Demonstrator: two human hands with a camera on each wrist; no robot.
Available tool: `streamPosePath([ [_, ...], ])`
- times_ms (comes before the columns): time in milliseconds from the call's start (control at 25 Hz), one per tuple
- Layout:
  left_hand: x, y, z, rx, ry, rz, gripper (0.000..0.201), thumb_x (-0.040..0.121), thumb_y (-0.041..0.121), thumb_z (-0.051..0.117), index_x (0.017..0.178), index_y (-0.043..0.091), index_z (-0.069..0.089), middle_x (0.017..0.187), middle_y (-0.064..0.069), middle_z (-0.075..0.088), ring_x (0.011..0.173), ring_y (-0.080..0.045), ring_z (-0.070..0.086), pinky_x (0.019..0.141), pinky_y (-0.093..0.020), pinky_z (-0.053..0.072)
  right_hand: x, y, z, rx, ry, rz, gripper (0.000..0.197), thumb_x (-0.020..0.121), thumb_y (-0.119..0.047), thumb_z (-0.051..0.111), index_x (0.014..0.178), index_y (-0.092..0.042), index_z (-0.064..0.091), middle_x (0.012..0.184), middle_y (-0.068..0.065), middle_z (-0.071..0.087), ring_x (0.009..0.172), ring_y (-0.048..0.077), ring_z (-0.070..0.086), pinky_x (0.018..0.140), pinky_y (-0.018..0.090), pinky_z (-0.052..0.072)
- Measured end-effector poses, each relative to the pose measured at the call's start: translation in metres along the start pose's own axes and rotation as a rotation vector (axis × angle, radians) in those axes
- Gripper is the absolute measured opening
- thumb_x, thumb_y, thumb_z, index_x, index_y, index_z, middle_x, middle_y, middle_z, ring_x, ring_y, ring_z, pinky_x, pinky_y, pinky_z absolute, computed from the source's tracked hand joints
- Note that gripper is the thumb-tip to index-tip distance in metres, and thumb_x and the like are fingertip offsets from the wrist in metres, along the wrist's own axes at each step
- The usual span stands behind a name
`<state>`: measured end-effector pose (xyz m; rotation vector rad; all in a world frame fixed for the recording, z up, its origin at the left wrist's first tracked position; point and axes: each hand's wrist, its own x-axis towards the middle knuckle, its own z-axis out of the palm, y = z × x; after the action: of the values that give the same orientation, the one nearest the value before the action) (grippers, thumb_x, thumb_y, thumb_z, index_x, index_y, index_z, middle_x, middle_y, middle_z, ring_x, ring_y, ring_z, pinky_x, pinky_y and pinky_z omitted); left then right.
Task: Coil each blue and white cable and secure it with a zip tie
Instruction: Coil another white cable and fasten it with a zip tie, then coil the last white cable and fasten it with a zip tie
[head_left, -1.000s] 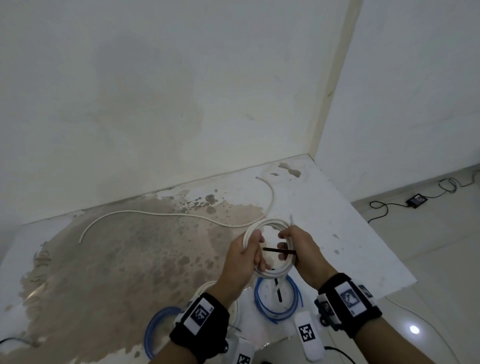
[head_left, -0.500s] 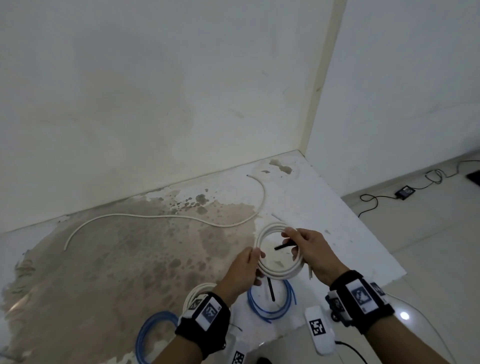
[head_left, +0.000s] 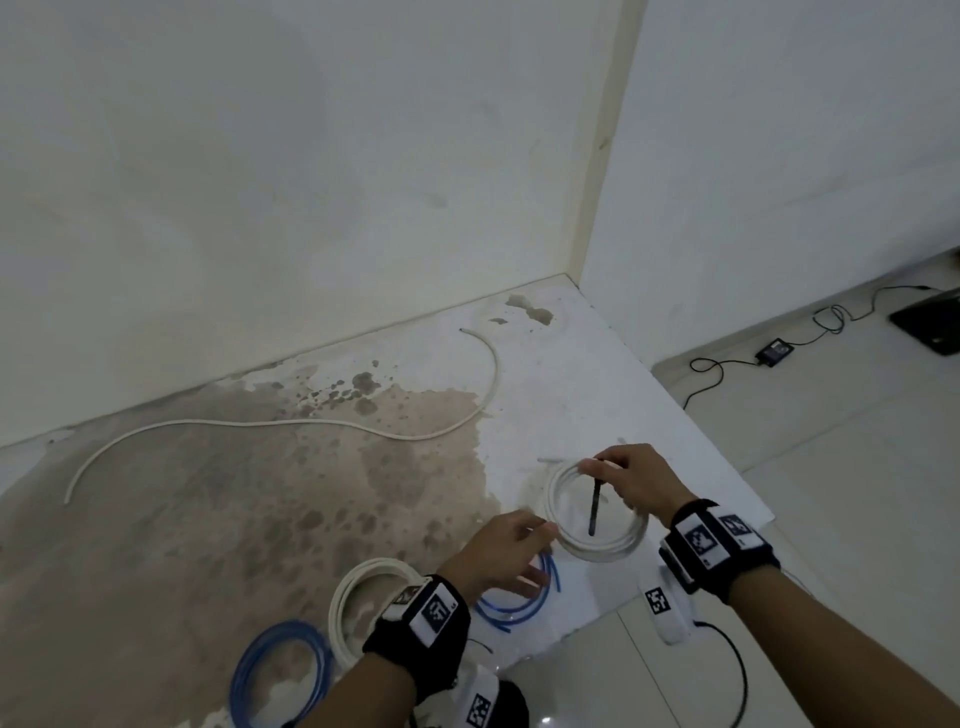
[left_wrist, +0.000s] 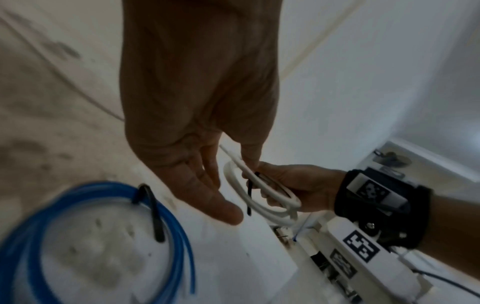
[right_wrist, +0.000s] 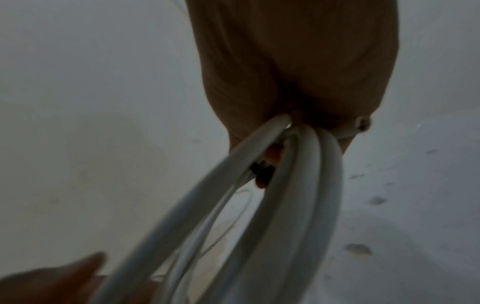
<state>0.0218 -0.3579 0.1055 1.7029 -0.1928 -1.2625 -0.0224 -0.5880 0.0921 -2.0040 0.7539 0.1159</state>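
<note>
stained white board (head_left: 597, 395), white walls (head_left: 311, 156), black adapter (head_left: 775, 352) on tiled floor (head_left: 857, 441)

Each bare forearm wears a black wrist strap (head_left: 719, 551) carrying white blocks (head_left: 667, 608) printed with black square-pattern markers (head_left: 435, 610).

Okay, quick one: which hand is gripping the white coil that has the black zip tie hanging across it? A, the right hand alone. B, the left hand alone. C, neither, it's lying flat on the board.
A: the right hand curls its fingers round the top of the white coil at the black zip tie, lifted off the board, while the left hand is open with relaxed fingers beside it.
</note>
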Motion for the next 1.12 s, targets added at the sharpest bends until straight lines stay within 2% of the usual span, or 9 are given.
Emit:
streamPosePath([
  [160,-0.012,-0.016,-0.031,-0.049,0.161,-0.029,0.028,0.099,0.036,0.05,0.114,0.013,0.058,0.104,-0.008,0.066,0.064,-0.016,0.064,0.058,-0.025,0.055,0.031,0.015,0.0,-0.172,-0.257,-0.013,0.023,0.088,-0.039,0.073,0.085,-0.017,0.076,0.058,-0.006,0.059,0.05,0.01,0.049,0.048,0.019,0.041],
  [280,-0.033,-0.045,-0.06,-0.093,0.292,-0.059,0.027,0.1,0.038,0.049,0.111,0.017,0.062,0.105,-0.007,0.068,0.072,-0.017,0.065,0.062,-0.025,0.055,0.051,0.022,0.012,-0.294,-0.35,-0.072,0.01,0.089,-0.032,0.073,0.091,-0.023,0.074,0.082,-0.006,0.069,0.083,0.014,0.065,0.066,0.014,0.044],
  [360,-0.045,-0.064,-0.076,-0.124,0.356,-0.071,0.025,0.1,0.036,0.049,0.109,0.018,0.063,0.103,-0.007,0.069,0.071,-0.017,0.065,0.061,-0.026,0.055,0.061,0.026,0.02,-0.386,-0.355,-0.107,0.014,0.087,-0.035,0.074,0.098,-0.027,0.074,0.104,-0.005,0.069,0.108,0.019,0.064,0.085,0.023,0.045],
  [480,-0.057,-0.082,-0.097,-0.155,0.472,-0.079,0.024,0.102,0.026,0.047,0.108,0.013,0.066,0.096,-0.011,0.069,0.064,-0.019,0.062,0.054,-0.027,0.051,0.058,0.028,0.028,-0.509,-0.228,-0.092,0.033,0.083,-0.042,0.076,0.115,-0.031,0.072,0.125,0.001,0.052,0.117,0.022,0.056,0.103,0.039,0.043],
  [560,-0.062,-0.09,-0.111,-0.157,0.563,-0.063,0.024,0.102,0.023,0.046,0.109,0.011,0.066,0.094,-0.012,0.069,0.063,-0.02,0.061,0.053,-0.028,0.049,0.047,0.031,0.033,-0.521,-0.135,-0.076,0.042,0.084,-0.043,0.074,0.124,-0.034,0.066,0.134,0.004,0.048,0.122,0.025,0.052,0.108,0.042,0.039],
  [760,-0.077,-0.106,-0.135,0.009,0.66,-0.01,0.023,0.103,0.023,0.045,0.111,0.013,0.064,0.099,-0.01,0.068,0.072,-0.021,0.062,0.06,-0.031,0.049,0.025,0.037,0.048,-0.535,0.044,-0.171,0.044,0.088,-0.043,0.069,0.13,-0.029,0.063,0.14,0.005,0.052,0.127,0.029,0.048,0.108,0.045,0.033],
  [920,-0.079,-0.148,-0.146,0.792,0.701,-0.022,0.035,0.1,0.047,0.039,0.125,0.028,0.055,0.124,0.007,0.051,0.115,-0.02,0.052,0.094,-0.032,0.042,0.01,0.045,0.067,-0.593,0.056,-0.235,0.062,0.083,-0.065,0.047,0.128,-0.026,0.065,0.138,0.011,0.056,0.125,0.035,0.052,0.106,0.05,0.037],
  [1000,-0.079,-0.16,-0.142,0.796,0.649,-0.017,0.036,0.099,0.048,0.04,0.13,0.033,0.048,0.128,0.009,0.045,0.12,-0.017,0.047,0.1,-0.03,0.04,0.009,0.048,0.074,-0.611,0.108,-0.257,0.072,0.077,-0.068,0.035,0.124,-0.024,0.068,0.131,0.013,0.061,0.12,0.037,0.056,0.102,0.052,0.041],
  [1120,-0.07,-0.148,-0.14,0.765,0.637,0.031,0.031,0.098,0.043,0.045,0.128,0.033,0.049,0.129,0.008,0.045,0.118,-0.016,0.048,0.099,-0.029,0.04,0.008,0.048,0.078,-0.632,0.164,-0.267,0.067,0.078,-0.064,0.036,0.118,-0.023,0.07,0.122,0.013,0.065,0.113,0.037,0.061,0.096,0.053,0.046],
])
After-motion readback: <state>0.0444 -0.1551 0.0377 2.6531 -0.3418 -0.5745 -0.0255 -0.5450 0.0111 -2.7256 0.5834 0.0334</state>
